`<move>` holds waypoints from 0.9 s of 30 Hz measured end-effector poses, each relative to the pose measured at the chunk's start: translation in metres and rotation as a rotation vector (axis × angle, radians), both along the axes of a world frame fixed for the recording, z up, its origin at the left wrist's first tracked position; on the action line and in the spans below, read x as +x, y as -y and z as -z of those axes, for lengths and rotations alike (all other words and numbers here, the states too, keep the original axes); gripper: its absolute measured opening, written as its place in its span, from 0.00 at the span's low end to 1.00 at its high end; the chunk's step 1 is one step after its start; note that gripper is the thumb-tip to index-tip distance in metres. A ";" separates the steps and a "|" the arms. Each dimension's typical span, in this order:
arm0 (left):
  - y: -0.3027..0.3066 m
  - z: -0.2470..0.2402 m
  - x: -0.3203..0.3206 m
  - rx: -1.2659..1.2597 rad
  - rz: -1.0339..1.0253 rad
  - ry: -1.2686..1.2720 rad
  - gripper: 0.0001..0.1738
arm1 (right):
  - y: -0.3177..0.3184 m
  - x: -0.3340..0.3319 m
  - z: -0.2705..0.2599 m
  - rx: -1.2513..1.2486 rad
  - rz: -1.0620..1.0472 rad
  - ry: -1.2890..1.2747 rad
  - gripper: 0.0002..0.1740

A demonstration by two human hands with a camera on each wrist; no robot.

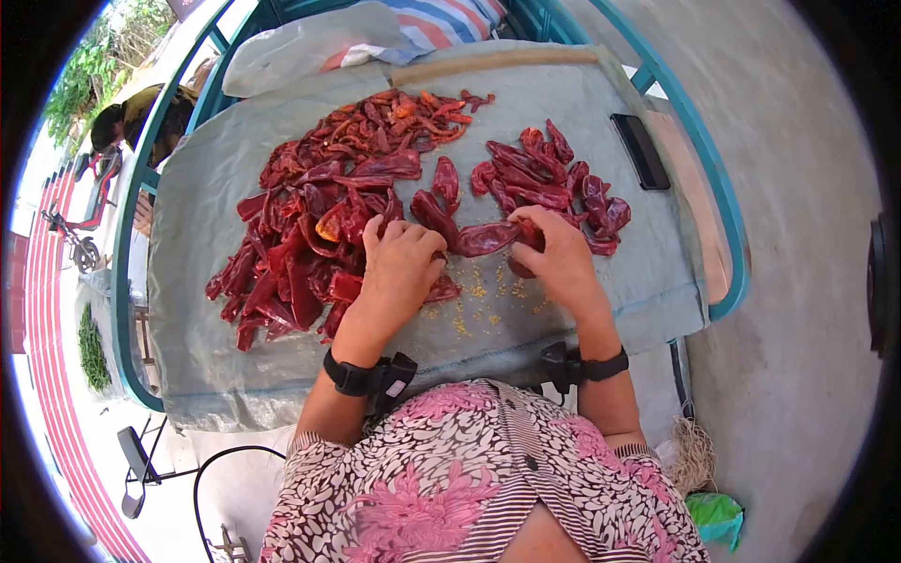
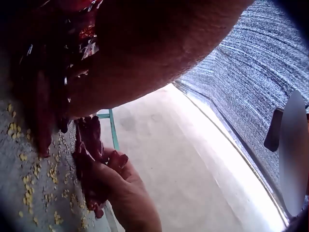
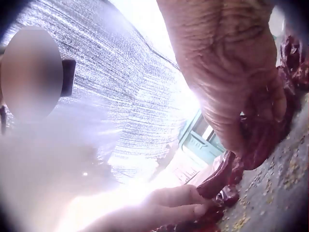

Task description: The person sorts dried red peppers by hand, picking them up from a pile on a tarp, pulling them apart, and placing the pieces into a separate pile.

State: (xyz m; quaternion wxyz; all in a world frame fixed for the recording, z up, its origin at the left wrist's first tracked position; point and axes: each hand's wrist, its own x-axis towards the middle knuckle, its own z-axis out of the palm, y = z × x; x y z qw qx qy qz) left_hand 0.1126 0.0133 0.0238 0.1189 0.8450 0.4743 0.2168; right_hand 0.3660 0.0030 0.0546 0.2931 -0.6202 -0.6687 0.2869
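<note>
In the head view my right hand (image 1: pixel 560 258) grips dark red dried chili peppers between thumb and fingers, and the right wrist view shows the held chili (image 3: pixel 260 145) under curled fingers. A long wrinkled chili (image 1: pixel 483 239) stretches from there toward my left hand (image 1: pixel 404 267). That hand has its fingers bent at the right edge of a big heap of split chilies (image 1: pixel 300 253); in the right wrist view its fingertips pinch a chili end (image 3: pixel 215 183). Yellow seeds (image 1: pixel 479 291) lie scattered on the cloth between both hands.
A grey cloth (image 1: pixel 216 375) covers the bed of a cart with teal rails (image 1: pixel 723 225). A smaller chili group (image 1: pixel 530 169) lies at the right, beside a black phone (image 1: pixel 641 150). Smaller, curled chilies (image 1: pixel 394 117) are at the back, before a striped bag (image 1: pixel 441 23).
</note>
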 end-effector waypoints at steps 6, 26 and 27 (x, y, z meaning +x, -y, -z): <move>-0.007 -0.007 0.017 0.134 -0.122 0.008 0.21 | -0.001 0.009 -0.007 0.114 0.090 0.074 0.24; -0.007 -0.011 0.031 0.089 0.001 0.194 0.22 | 0.002 -0.017 -0.019 0.129 0.088 -0.365 0.28; -0.006 -0.007 0.034 0.123 0.019 0.247 0.22 | 0.006 -0.026 -0.015 0.147 0.059 -0.357 0.24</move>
